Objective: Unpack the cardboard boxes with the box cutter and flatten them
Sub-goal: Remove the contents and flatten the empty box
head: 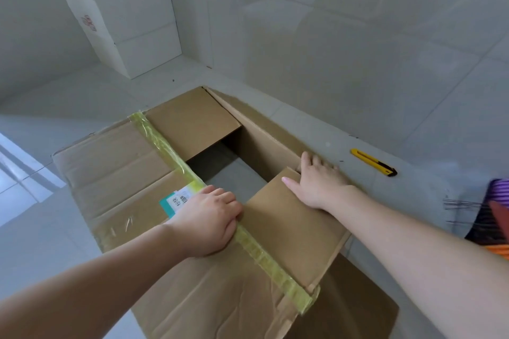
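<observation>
A large brown cardboard box (118,173) stands open-ended on the tiled floor, and the floor shows through its middle. A strip of yellowish tape (165,143) runs along the edge of its left flap. My left hand (206,221) grips that taped flap edge next to a teal and white label (176,201), fingers curled over it. My right hand (319,181) rests on the box's right rim, its fingers hooked over the edge and its thumb lying on the near inner flap (292,228). A yellow and black box cutter (373,161) lies on the floor to the right of the box, apart from both hands.
A white box (124,22) stands in the far left corner against the tiled wall (358,22). Striped purple and orange fabric (493,217) shows at the right edge. The wall runs close behind the cardboard box.
</observation>
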